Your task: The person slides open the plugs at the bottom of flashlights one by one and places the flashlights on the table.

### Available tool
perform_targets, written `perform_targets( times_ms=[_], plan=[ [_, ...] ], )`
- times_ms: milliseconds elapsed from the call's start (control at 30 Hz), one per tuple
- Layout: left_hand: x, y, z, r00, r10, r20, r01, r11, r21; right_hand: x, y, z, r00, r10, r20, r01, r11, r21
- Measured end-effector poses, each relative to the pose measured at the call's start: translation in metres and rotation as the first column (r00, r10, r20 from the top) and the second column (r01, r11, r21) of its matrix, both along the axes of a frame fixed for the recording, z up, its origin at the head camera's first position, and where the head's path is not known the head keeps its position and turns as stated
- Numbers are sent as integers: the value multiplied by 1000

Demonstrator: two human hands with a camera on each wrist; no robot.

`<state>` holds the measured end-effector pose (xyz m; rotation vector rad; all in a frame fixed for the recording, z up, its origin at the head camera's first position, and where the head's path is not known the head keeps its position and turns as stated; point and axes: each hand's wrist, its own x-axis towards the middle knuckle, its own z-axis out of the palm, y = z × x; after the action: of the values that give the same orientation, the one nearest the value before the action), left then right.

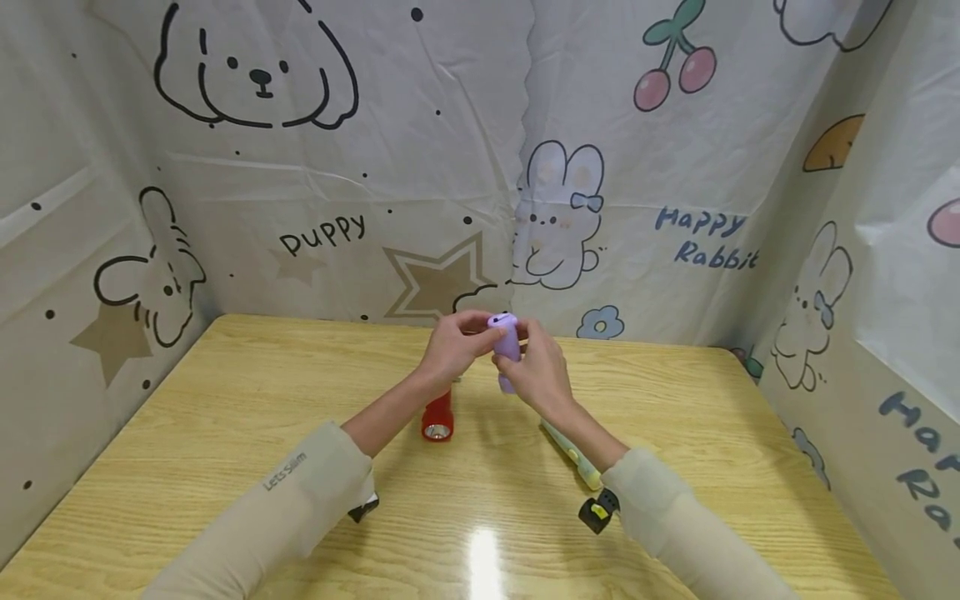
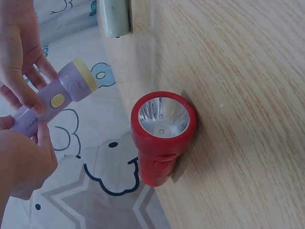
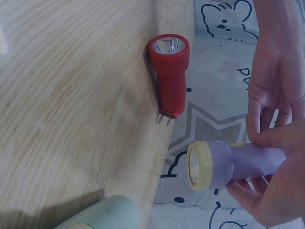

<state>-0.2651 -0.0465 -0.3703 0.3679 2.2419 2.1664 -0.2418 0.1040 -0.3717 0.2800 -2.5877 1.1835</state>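
Note:
Both hands hold a purple flashlight [image 1: 507, 343] above the far part of the table. Its yellow-rimmed lens [image 3: 199, 165] points down, and the tail end is up. My left hand [image 1: 452, 348] pinches the flashlight near its tail, thumb and fingers on either side. Around the body curl the fingers of my right hand [image 1: 543, 372], its thumb lying beside the yellow button [image 2: 57, 100]. A red flashlight [image 2: 164, 129] is on the table below the left hand, lens toward me. Two metal prongs [image 3: 165, 119] stick out of its tail.
A pale green flashlight [image 1: 572, 454] lies on the wooden table [image 1: 285, 392], partly under the right forearm. Cartoon-printed cloth [image 1: 442, 167] hangs behind the table and at both sides. Black wrist camera mounts [image 1: 597, 512] show by the sleeves.

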Motion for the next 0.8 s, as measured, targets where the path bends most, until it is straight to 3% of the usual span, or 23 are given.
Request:
perform_targets(
  times_ms=[533, 800],
  plan=[
    [2, 0, 0, 999, -21, 34, 21, 1000, -4, 3, 2, 0, 1000, -20, -6, 20, 1000, 15],
    [1, 0, 2, 995, -56, 77, 48, 994, 102, 2, 4, 1, 1000, -20, -12, 20, 1000, 14]
  ],
)
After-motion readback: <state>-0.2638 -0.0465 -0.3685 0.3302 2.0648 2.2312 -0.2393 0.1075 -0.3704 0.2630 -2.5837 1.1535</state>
